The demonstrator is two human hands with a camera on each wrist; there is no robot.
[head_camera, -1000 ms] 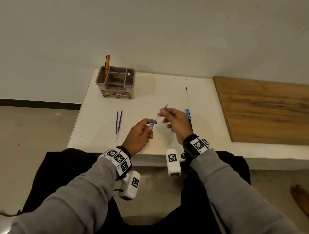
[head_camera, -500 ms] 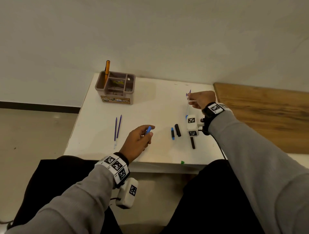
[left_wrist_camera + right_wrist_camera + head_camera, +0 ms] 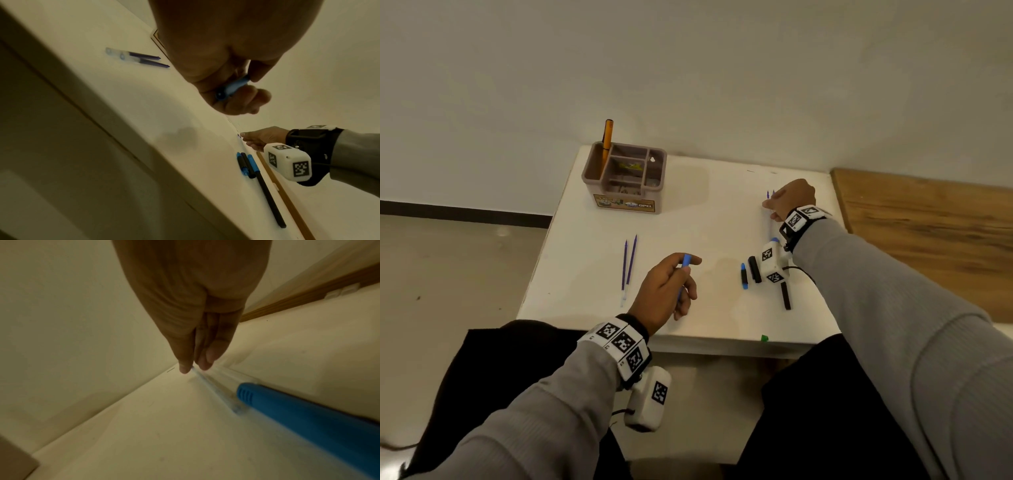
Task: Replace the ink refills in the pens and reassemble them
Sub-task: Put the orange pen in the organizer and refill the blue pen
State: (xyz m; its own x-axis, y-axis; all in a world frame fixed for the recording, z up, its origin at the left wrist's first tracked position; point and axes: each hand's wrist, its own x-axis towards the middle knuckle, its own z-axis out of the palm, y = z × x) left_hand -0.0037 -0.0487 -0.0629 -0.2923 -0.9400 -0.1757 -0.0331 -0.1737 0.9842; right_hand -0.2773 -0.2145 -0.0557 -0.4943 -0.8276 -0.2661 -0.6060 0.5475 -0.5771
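My left hand [image 3: 686, 274] hovers over the middle of the white table [image 3: 705, 212] and grips a short blue pen barrel [image 3: 232, 88] between thumb and fingers. Far to the right, my right hand [image 3: 193, 367] reaches low to the table and pinches the end of a thin clear refill [image 3: 213, 389]; its length slants down to the tabletop. A blue pen body [image 3: 308, 415] lies right beside that refill. Two purple refills [image 3: 628, 267] lie side by side left of my left hand.
A blue pen part [image 3: 743, 275], a black cap [image 3: 754, 270] and a black pen part [image 3: 786, 295] lie near the right wrist. A brown organiser [image 3: 625, 178] with an orange pen [image 3: 606, 137] stands at the back left. A wooden board [image 3: 928, 233] borders the table's right side.
The right hand drew the refill away from the barrel, carried it to the far right of the table and lowered it. The left hand stayed near the middle, holding the blue barrel.
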